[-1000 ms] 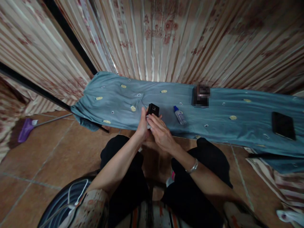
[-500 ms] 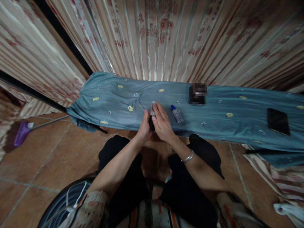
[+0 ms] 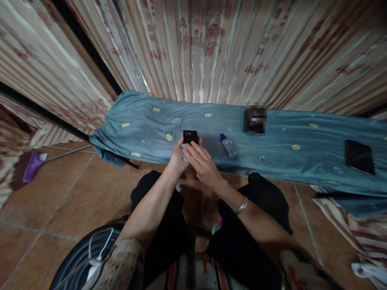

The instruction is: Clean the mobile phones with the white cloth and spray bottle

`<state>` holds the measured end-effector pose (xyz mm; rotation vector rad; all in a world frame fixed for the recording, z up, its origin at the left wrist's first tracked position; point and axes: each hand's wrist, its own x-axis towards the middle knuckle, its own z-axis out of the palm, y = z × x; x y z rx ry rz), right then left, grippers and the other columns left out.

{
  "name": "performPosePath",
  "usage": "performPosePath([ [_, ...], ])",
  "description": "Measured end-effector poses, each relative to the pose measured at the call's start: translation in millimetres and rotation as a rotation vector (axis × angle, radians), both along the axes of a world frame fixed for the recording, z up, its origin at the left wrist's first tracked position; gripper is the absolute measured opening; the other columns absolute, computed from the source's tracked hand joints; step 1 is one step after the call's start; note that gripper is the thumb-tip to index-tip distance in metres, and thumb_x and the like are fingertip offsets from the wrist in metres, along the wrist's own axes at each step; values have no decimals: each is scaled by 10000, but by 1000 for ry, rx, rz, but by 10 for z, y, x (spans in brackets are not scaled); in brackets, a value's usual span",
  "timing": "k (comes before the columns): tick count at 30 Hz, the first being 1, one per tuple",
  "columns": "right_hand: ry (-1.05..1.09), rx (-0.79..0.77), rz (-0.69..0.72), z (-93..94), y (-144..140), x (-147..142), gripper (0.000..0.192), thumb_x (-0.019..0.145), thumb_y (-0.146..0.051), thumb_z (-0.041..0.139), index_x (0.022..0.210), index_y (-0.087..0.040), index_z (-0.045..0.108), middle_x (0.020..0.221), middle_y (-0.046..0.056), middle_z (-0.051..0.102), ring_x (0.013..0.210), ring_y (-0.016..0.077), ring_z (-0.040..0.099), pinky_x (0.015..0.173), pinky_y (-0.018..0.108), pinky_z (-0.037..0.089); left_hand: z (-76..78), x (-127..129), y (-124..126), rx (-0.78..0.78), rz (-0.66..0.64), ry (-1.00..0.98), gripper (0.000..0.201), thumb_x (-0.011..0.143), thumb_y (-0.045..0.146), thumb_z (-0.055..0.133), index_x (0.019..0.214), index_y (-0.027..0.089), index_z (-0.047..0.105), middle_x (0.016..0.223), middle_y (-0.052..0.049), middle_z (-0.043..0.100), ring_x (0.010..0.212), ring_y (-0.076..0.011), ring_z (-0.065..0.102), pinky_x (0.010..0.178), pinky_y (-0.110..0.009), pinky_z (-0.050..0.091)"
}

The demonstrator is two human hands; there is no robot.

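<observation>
A black mobile phone point(image 3: 190, 136) is in my left hand point(image 3: 177, 157), its back with a small camera lens turned up toward me. My left fingers wrap around it from the side and below. Pressed to the phone's lower part is a whitish cloth or tissue point(image 3: 185, 153), under the fingers of my right hand point(image 3: 204, 164); those fingers hide much of the phone. To the right of my hands, a small clear bottle with a blue cap point(image 3: 227, 145) lies on the blue patterned cloth cover point(image 3: 157, 129).
A dark box-like object point(image 3: 254, 121), partly pixelated, stands at the back of the narrow covered table. Farther right lies a flat black case or tablet point(image 3: 359, 156). A purple broom point(image 3: 32, 166) is on the floor at left. Beside my seat sits a dark round stool point(image 3: 71, 257) with white cables.
The phone's upper back has come into view. My right hand, with the cloth, has slid from the phone's top end down to its lower part.
</observation>
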<state>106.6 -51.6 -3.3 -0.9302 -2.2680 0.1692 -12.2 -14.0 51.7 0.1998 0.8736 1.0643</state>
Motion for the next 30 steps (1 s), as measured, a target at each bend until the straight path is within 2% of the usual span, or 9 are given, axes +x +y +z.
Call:
performPosePath([
  [6, -21, 32, 15, -16, 47, 126, 515, 1001, -100, 319, 1473, -225, 485, 1527, 74, 496, 1497, 220, 324, 1214, 496, 338, -38, -35, 27, -24, 33, -52, 619, 1018, 425, 259, 1423, 13, 481, 1102, -182, 740, 1051, -227, 712, 987, -343, 540],
  [10, -1, 40, 7, -72, 68, 235, 518, 1001, -80, 308, 1464, -218, 497, 1524, 88, 497, 1499, 218, 318, 1210, 497, 345, -38, -76, 68, -21, 145, -51, 564, 1029, 376, 274, 1397, 21, 512, 1065, -163, 752, 1001, -205, 721, 943, -313, 554],
  [14, 71, -14, -72, -68, 75, 347, 560, 983, -61, 282, 1485, -225, 470, 1527, 93, 494, 1503, 219, 308, 1209, 517, 348, -39, -119, 103, -2, 241, -74, 514, 1025, 344, 312, 1393, 55, 526, 1054, -147, 758, 951, -196, 728, 915, -313, 563],
  [17, 183, -62, -125, -38, 42, 326, 554, 997, -103, 279, 1516, -237, 419, 1555, 72, 459, 1504, 209, 305, 1223, 505, 339, -58, -106, 96, -13, 233, -98, 514, 1017, 370, 351, 1362, 47, 554, 1012, -146, 763, 911, -202, 733, 898, -319, 570],
  [22, 283, -167, -46, -74, -14, 129, 534, 1024, -170, 266, 1546, -237, 357, 1586, 59, 413, 1490, 195, 339, 1229, 463, 339, -103, -42, 60, -58, 144, -85, 437, 991, 335, 460, 1284, 46, 607, 938, -119, 767, 815, -174, 731, 871, -286, 574],
  [26, 325, -177, -35, -144, 41, 96, 538, 1022, -173, 281, 1548, -256, 356, 1598, 42, 395, 1490, 201, 340, 1244, 456, 311, -96, -23, 44, -78, 156, -80, 311, 959, 271, 533, 1177, 90, 661, 784, -48, 751, 658, -128, 695, 807, -251, 573],
  [30, 290, -164, -49, -154, 124, 176, 585, 995, -129, 286, 1560, -279, 323, 1609, 17, 375, 1504, 189, 308, 1253, 455, 293, -98, 30, 10, -21, 159, -29, 250, 937, 226, 551, 1111, 116, 694, 754, -30, 752, 703, -139, 706, 886, -276, 550],
])
